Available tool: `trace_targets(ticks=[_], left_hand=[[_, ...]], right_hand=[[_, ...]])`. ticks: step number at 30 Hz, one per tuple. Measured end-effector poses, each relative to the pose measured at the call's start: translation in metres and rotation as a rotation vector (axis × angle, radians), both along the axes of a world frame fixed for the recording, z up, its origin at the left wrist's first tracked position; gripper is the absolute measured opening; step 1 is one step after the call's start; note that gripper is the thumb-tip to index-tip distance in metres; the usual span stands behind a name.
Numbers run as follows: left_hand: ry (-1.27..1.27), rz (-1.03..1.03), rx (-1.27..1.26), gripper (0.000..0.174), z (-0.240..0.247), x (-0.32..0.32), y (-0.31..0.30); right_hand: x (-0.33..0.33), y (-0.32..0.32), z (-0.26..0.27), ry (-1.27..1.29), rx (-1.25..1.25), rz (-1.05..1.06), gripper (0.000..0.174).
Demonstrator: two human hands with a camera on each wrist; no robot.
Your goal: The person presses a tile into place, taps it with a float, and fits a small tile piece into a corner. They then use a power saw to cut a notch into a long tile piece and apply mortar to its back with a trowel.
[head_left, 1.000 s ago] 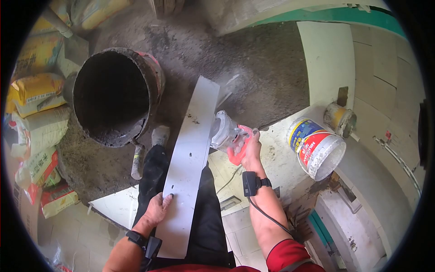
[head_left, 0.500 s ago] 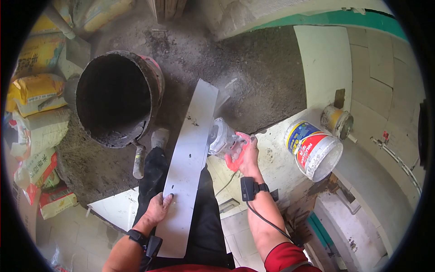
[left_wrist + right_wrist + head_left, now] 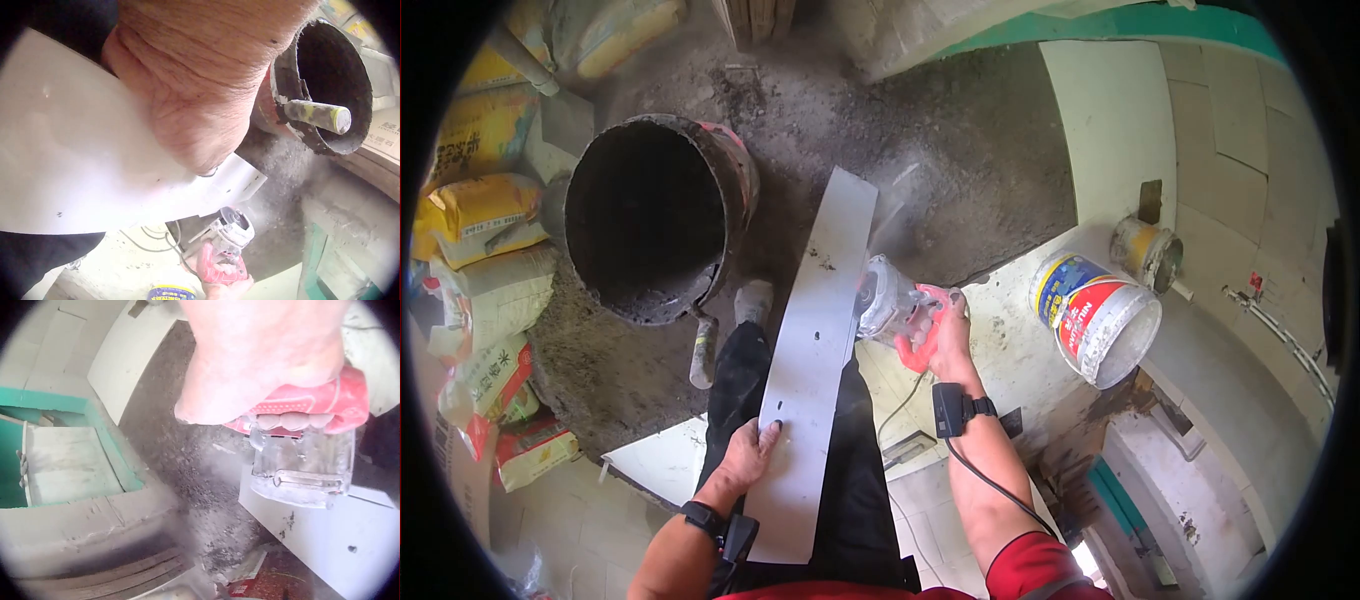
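A long white tile strip (image 3: 805, 400) slants across the person's dark-trousered legs. My left hand (image 3: 745, 458) holds its left edge near the lower end, thumb on top; the fingers beneath are hidden. My right hand (image 3: 952, 345) grips the red handle of a handheld tile cutter (image 3: 888, 300) at the strip's right edge. In the left wrist view the cutter's round blade (image 3: 232, 216) shows beside the strip. Under the right hand in the right wrist view are the red handle (image 3: 300, 403) and the pale, dusty body (image 3: 303, 465).
A large mortar-caked bucket (image 3: 735, 190) stands at left, with a tool handle (image 3: 702, 352) at its rim. Filled sacks (image 3: 495, 275) pile up at far left. A white paint bucket (image 3: 1090, 310) lies tilted at right. Grey rubble covers the floor (image 3: 960, 150), and a cable (image 3: 900, 405) trails below the cutter.
My right hand has drawn the cutter slightly toward the body along the strip's right edge. The left hand keeps its hold in the same place. The camera view has shifted a little.
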State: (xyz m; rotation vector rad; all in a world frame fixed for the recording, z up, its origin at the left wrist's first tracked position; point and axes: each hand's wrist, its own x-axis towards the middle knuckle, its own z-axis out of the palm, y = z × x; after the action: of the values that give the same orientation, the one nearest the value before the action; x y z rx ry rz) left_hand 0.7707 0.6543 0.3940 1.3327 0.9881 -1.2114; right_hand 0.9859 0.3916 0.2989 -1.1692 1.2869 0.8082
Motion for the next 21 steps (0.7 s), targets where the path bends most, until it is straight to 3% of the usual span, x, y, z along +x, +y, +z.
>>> trace_targets(ticks=[1, 21], left_hand=[[-0.010, 0.006, -0.005, 0.055, -0.001, -0.002, 0.000], [-0.012, 0.007, -0.012, 0.053, 0.002, 0.005, -0.001]], right_hand=[[0.003, 0.007, 0.010, -0.020, -0.035, -0.099, 0.049], [-0.033, -0.006, 0.023, -0.123, -0.006, -0.072, 0.048]])
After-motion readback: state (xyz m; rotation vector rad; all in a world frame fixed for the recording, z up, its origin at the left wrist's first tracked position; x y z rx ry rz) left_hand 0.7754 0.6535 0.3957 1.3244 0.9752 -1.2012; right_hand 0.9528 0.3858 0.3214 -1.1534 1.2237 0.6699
